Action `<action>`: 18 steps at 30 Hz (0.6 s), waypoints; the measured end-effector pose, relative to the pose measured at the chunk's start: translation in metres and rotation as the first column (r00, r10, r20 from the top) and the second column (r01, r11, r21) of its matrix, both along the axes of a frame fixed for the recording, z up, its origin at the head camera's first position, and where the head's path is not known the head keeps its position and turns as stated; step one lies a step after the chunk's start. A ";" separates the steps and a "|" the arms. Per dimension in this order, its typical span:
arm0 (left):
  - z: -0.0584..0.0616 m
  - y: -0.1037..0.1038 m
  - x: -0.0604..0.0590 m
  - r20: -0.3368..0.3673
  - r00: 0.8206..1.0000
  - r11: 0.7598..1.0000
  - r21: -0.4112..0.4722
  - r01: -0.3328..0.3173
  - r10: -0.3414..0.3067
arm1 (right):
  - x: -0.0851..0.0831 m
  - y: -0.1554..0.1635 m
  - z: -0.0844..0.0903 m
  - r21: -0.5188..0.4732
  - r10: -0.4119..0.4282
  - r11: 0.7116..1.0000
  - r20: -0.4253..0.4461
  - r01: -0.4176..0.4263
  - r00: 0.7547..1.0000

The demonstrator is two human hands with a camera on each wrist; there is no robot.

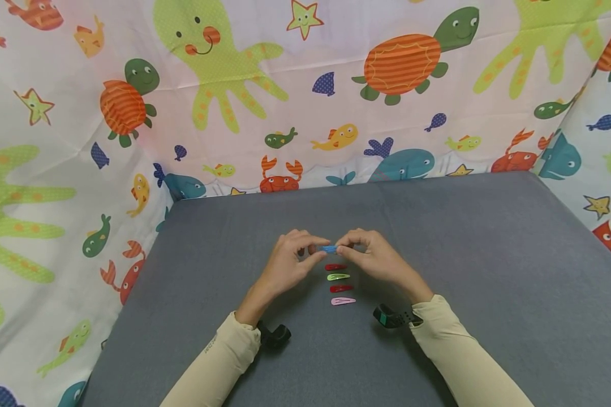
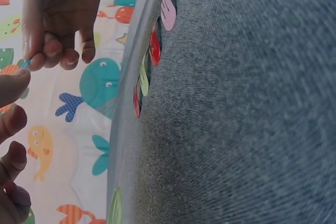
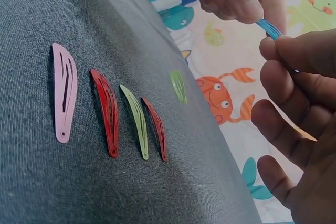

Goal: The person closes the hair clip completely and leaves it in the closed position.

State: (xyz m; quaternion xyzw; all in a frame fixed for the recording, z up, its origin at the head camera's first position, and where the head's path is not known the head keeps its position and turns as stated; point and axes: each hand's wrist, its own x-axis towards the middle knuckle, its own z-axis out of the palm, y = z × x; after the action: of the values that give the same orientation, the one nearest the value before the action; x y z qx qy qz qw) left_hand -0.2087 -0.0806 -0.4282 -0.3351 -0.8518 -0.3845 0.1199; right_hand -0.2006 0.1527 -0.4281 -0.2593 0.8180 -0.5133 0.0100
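Observation:
A blue snap hair clip (image 1: 328, 249) is held up between both hands over the grey table. My left hand (image 1: 291, 261) pinches its left end between thumb and index finger. The other end is gripped by the thumb and index finger of my right hand (image 1: 375, 259). In the right wrist view the blue clip (image 3: 270, 29) spans the gap between the two sets of fingertips. Below the hands lie a red clip (image 1: 335, 267), a light green clip (image 1: 338, 277), another red clip (image 1: 341, 288) and a pink clip (image 1: 343, 301), in a column.
A second green clip (image 3: 179, 86) lies apart from the column, farther back; the left hand hides it in the head view. The grey table (image 1: 489, 271) is bordered at the back and sides by a curtain (image 1: 305, 68) printed with sea animals.

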 end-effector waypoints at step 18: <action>0.000 0.003 0.002 -0.303 0.947 0.991 -0.050 -0.123 0.103 | 0.004 -0.004 0.001 -0.041 -0.008 0.999 0.093 0.012 0.996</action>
State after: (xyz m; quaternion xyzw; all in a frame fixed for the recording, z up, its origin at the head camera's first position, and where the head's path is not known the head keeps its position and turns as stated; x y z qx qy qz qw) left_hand -0.2063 -0.0778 -0.4283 -0.3440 -0.8542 -0.2923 0.2580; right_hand -0.1967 0.1485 -0.4269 -0.2311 0.8072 -0.5417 0.0398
